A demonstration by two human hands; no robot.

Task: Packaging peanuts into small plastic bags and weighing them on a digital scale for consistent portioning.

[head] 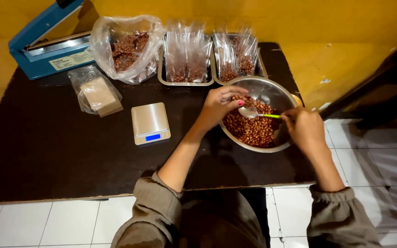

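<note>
A steel bowl [272, 94] of reddish-brown roasted peanuts [253, 131] sits at the right end of a dark tabletop [60, 151], with a person's two hands working inside it. The right hand [305, 129] pinches the green handle of a small metal spoon [252, 113] between closed fingers, the spoon's bowl held just above the nuts; the left hand [217, 106] reaches in from the left, its fingers curled together near the spoon's tip, though it cannot be told whether they grip anything. The bowl looks roughly a third to half full, so by the look of it a good share of the nuts is yet to be portioned. Just beyond the bowl, two metal trays [161, 76] stand side by side holding upright clear pouches [187, 55], each with a small amount of nuts at the bottom and tops apparently unsealed, suggesting filling is under way but sealing is left. To their left sits a large clear bag [125, 48] holding more packed nuts. A small digital scale [150, 122], nothing on its platform, rests near the middle of the tabletop, a wrapped stack of tan sheets [97, 95] lies to its left, and a blue heat sealer [47, 43] stands with its arm raised at the far left corner.
</note>
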